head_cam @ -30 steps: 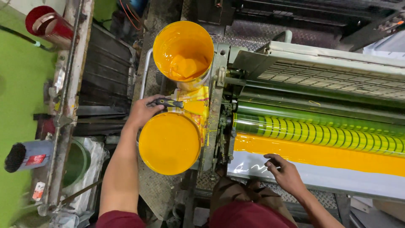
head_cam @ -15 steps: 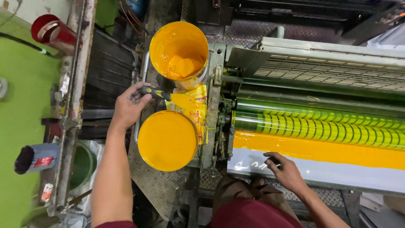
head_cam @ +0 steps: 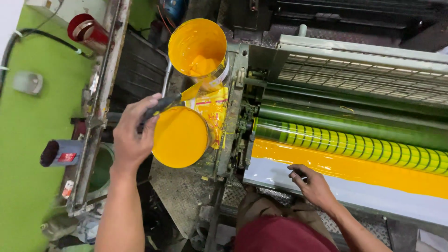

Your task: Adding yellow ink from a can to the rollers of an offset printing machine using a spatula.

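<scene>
The press [head_cam: 345, 93] is filling the right half of the view, its green roller [head_cam: 354, 142] lying just above a broad band of yellow ink [head_cam: 354, 167] in the fountain tray [head_cam: 326, 189]. Any loose thing near that roller is risking being drawn in, and ink piled unevenly along the band is likely to give a patchy feed.

Two ink cans are sitting at the press's left end. The far can [head_cam: 198, 46] is standing open with a lump of ink inside, on a yellow-smeared sheet [head_cam: 212, 109]. The near can [head_cam: 179, 136] is brimming almost level with its rim, so a nudge is likely to slop ink over the edge onto the tread plate [head_cam: 182, 191] below.

The left hand [head_cam: 133, 135] is closing round the dark handle of a knife [head_cam: 165, 103] whose blade tip is reaching between the two cans, coated yellow. A loaded blade carried across to the tray is apt to be dripping on the frame on the way.

The right hand [head_cam: 315, 184] is resting at the near edge of the ink band, fingers curled on a small dark object; what it is I cannot tell. That hand is sitting close to the roller, and a slip forward is putting fingers into wet ink or against it.
</scene>
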